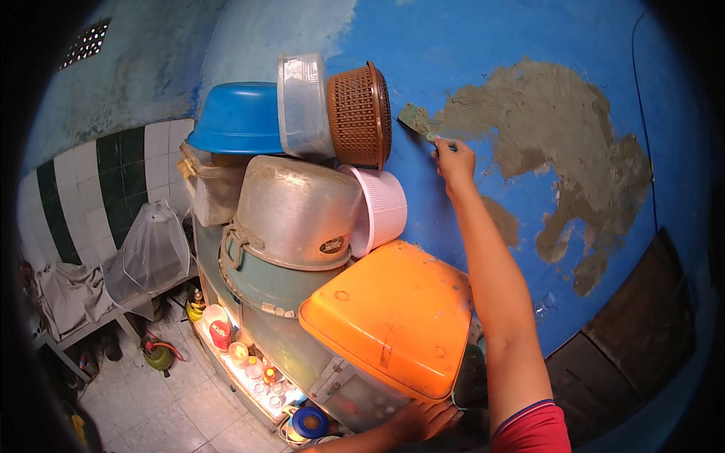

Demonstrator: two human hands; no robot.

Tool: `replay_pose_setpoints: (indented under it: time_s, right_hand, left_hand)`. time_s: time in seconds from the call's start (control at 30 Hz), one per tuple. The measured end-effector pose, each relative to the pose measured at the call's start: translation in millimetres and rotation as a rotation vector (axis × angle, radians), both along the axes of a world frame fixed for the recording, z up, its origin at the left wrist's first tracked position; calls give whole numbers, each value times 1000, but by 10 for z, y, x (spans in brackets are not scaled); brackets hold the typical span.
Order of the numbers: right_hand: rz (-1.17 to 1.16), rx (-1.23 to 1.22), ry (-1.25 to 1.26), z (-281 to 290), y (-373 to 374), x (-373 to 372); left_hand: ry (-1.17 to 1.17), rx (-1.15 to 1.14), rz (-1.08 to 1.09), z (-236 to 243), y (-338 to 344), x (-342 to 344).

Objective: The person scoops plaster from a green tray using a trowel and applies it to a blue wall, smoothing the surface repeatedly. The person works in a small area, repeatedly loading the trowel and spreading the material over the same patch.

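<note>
Your right hand (455, 160) is closed around the handle of a scraper (416, 121), whose plaster-smeared blade lies at the left edge of the grey plaster patch (551, 113) on the blue wall (423, 45). Crowding the wall to the left are a brown basket (351, 117) near the blade's tip, a clear container (303, 106), a blue basin (238, 117), a metal pot (298, 211) and a pink basket (385, 208). Your left hand (423, 420), fingers extended, lies by the lower edge of the bulky orange tub (393, 317), but whether it grips anything you cannot tell.
</note>
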State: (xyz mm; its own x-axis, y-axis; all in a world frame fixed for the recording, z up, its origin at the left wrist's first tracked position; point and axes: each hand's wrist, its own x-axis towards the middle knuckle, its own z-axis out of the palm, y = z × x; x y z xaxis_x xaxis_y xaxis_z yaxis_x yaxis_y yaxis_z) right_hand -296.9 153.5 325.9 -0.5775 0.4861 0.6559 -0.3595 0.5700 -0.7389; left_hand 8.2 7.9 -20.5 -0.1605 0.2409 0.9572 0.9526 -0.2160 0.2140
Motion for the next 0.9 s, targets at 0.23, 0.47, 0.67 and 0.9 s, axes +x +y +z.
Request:
replay_pose_setpoints:
  time_s: [0.23,0.47,0.67,0.9]
  right_hand:
    - [-174,132,-11,131,296,349]
    - [-223,154,-56,415,468,982]
    - [-26,95,-31,526,344,783]
    - [-95,82,-74,511,563,850]
  left_hand:
    - [-19,-19,-41,-52,-8,-2]
    - [-5,16,-33,16,-39,-23]
    - [-13,-4,-25,-36,-9,5]
    - [-4,-26,-24,-62,1,12]
